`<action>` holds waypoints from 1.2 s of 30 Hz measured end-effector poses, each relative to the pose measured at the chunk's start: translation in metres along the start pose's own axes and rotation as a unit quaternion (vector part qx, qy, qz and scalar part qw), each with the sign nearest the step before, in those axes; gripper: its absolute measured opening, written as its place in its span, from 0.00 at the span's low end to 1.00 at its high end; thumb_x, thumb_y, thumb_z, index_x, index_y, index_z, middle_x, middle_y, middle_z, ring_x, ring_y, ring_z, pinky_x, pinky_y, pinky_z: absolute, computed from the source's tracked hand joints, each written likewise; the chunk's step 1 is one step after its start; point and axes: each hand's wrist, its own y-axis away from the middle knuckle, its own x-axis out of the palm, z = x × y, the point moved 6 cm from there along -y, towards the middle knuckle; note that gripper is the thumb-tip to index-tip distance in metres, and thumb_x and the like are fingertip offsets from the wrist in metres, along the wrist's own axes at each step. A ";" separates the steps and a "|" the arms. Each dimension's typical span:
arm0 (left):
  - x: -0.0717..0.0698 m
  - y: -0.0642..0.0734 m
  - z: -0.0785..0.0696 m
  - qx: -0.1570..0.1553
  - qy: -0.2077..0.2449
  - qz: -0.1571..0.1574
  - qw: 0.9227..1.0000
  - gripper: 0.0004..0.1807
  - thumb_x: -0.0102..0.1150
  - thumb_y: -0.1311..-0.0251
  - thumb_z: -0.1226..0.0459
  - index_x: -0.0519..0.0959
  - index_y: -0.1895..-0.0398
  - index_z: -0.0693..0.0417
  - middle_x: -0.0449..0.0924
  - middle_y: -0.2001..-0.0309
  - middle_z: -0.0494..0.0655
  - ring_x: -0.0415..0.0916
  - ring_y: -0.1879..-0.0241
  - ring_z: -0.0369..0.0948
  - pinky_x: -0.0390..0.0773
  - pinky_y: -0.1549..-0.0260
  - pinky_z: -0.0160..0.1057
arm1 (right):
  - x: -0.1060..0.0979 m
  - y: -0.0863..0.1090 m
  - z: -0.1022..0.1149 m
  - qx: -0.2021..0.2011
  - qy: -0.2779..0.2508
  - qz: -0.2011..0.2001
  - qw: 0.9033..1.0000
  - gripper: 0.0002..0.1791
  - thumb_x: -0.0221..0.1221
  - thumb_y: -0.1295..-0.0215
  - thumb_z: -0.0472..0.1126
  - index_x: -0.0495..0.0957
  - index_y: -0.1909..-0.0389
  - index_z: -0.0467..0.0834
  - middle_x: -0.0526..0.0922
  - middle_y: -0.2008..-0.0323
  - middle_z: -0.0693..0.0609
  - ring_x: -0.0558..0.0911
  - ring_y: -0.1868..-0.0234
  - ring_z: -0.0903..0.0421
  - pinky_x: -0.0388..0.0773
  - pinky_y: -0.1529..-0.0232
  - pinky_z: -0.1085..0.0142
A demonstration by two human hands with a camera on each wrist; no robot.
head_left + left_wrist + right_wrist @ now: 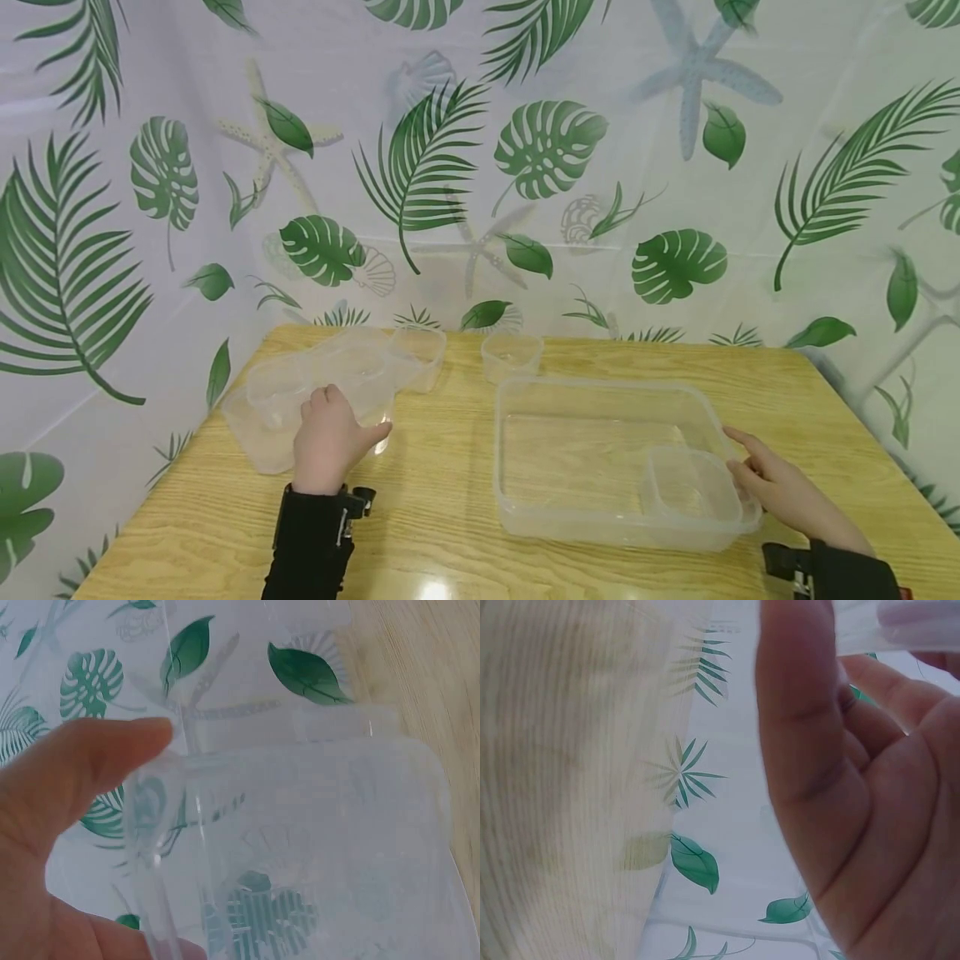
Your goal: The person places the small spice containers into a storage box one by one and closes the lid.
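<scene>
On the left of the table, my left hand (327,442) reaches over a group of clear plastic containers (262,433). Its thumb and fingers are around the edge of one clear plastic container (315,840), though the far fingertips are partly hidden. At the right, my right hand (783,492) touches the rim of a large clear plastic box (600,527) with its forefinger and thumb. A small square clear container (693,487) sits in that box's near right corner. The right wrist view shows my fingers (802,712) at a translucent rim (915,626).
Two small clear containers, one by the stack (420,358) and another behind the large box (512,357), stand near the table's back edge. A white cloth (465,150) with leaf and starfish prints hangs behind the wooden table (442,500).
</scene>
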 end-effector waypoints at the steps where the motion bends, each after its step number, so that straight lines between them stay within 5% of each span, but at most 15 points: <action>1: 0.000 0.001 -0.006 0.010 0.004 -0.010 1.000 0.49 0.64 0.60 0.47 0.60 0.49 0.82 0.63 0.52 0.72 0.63 0.54 0.62 0.73 0.67 0.53 | 0.000 0.000 0.000 -0.001 0.002 -0.001 1.000 0.35 0.40 0.31 0.51 0.41 0.34 0.34 0.70 0.74 0.47 0.67 0.80 0.57 0.64 0.81 0.65; 9: 0.002 0.014 -0.062 0.099 0.065 -0.096 0.988 0.51 0.65 0.60 0.48 0.56 0.40 0.75 0.57 0.42 0.67 0.55 0.43 0.56 0.74 0.61 0.49 | -0.002 0.001 -0.002 -0.002 0.003 0.000 1.000 0.35 0.40 0.31 0.51 0.41 0.34 0.34 0.71 0.73 0.47 0.68 0.78 0.57 0.64 0.80 0.65; 17: 0.010 0.040 -0.119 0.254 0.116 -0.187 0.942 0.51 0.70 0.65 0.53 0.57 0.41 0.75 0.59 0.43 0.68 0.58 0.44 0.55 0.74 0.57 0.43 | -0.002 0.003 -0.003 0.002 -0.003 0.001 1.000 0.35 0.40 0.31 0.52 0.40 0.34 0.35 0.71 0.73 0.46 0.67 0.79 0.57 0.63 0.81 0.65; 23: 0.033 0.051 -0.148 0.314 0.123 -0.148 0.930 0.51 0.69 0.64 0.52 0.57 0.40 0.75 0.59 0.43 0.66 0.60 0.45 0.54 0.73 0.56 0.40 | 0.001 0.003 -0.004 0.000 -0.015 0.005 1.000 0.34 0.40 0.31 0.49 0.40 0.33 0.35 0.70 0.73 0.47 0.66 0.79 0.57 0.63 0.80 0.65; 36: 0.080 0.053 -0.165 0.305 0.076 -0.032 0.949 0.52 0.67 0.64 0.46 0.58 0.40 0.72 0.61 0.42 0.63 0.60 0.44 0.52 0.73 0.55 0.40 | 0.001 0.001 -0.001 -0.005 -0.020 0.002 1.000 0.33 0.40 0.30 0.48 0.39 0.33 0.36 0.70 0.74 0.46 0.66 0.80 0.56 0.64 0.81 0.65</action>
